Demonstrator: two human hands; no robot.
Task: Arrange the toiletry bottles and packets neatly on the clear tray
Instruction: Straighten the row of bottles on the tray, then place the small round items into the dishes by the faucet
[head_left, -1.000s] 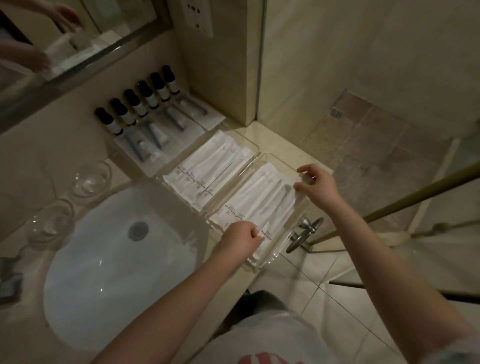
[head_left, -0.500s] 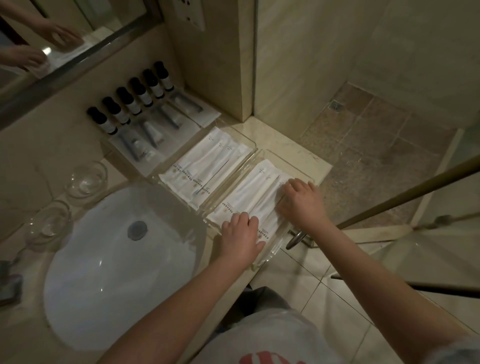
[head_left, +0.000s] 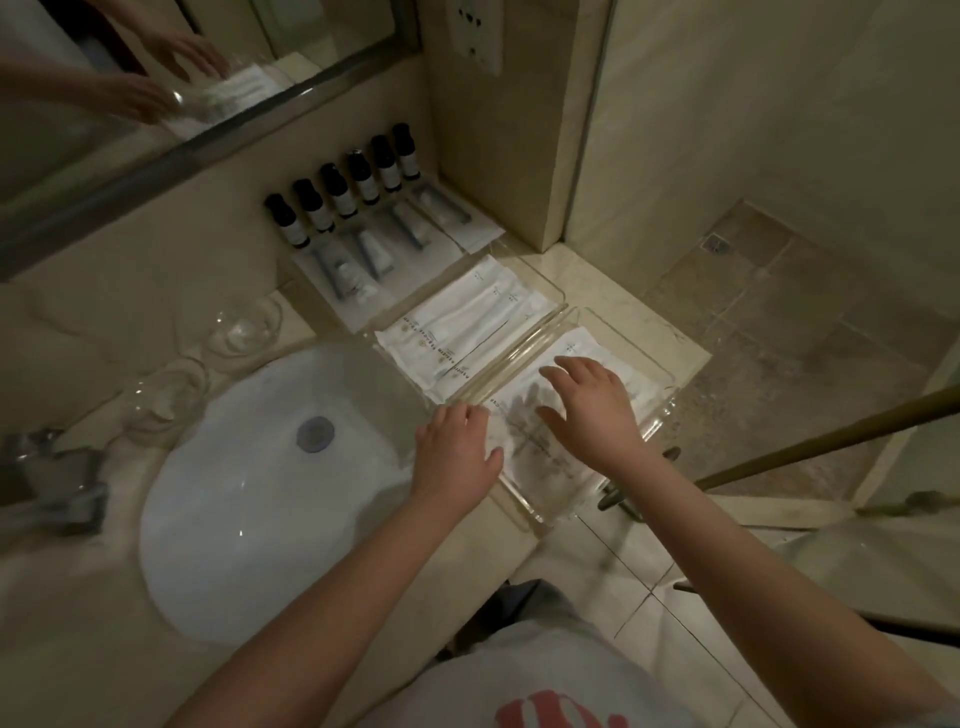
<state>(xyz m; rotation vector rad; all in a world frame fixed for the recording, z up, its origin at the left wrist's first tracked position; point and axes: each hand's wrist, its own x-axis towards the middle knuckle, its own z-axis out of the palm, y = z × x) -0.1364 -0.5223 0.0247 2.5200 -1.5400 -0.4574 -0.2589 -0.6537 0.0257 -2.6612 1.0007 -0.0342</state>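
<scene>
1. Plainly, both hands are flat and spread, gripping nothing: the left hand rests on the near left corner of the white packets, and the right hand presses on their middle, fingers apart.
2. These packets lie in the nearer clear tray, which sits at the counter's outer corner; its near end seems to reach the counter edge, above the tiled floor. A push toward the body could slide the whole tray off, since smooth plastic on polished stone probably offers little friction.
3. Smoothing with open palms may drag the top packet over the ones beneath and fan the stack out of line, rather than squaring it.
4. A second tray with its own packets lies just beside, walls nearly touching. A sideways nudge could knock it crooked.
5. Small dark-capped bottles stand in a row against the wall, with tubes laid in front of them. They are well apart from the hands, yet a shove passed along the trays could topple the narrow bottles.
6. Two glasses stand beside the sink; the left elbow swinging out could catch them.
</scene>
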